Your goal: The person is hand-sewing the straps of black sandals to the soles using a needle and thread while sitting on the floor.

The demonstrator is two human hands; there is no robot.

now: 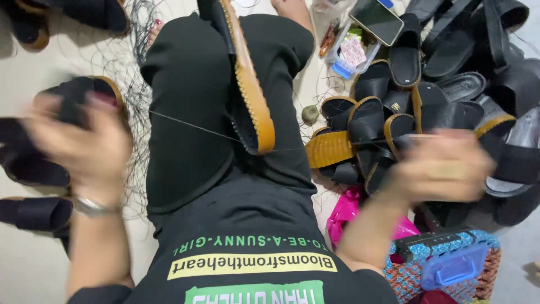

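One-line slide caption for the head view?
Both hands pull thread taut through a tan-edged sandal sole held between knees.

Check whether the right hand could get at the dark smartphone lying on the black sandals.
Probably yes: the right hand is raised above the sandal pile, and nothing covers the dark smartphone beyond it. The hand seems busy pulling thread.

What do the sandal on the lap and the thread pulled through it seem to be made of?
The sandal looks like black leather or imitation leather on a tan sole; the matte dark upper and the row of stitch holes along the tan edge suggest this. The thread looks like thin, dark, taut cord, perhaps nylon or waxed; it is too fine to tell.
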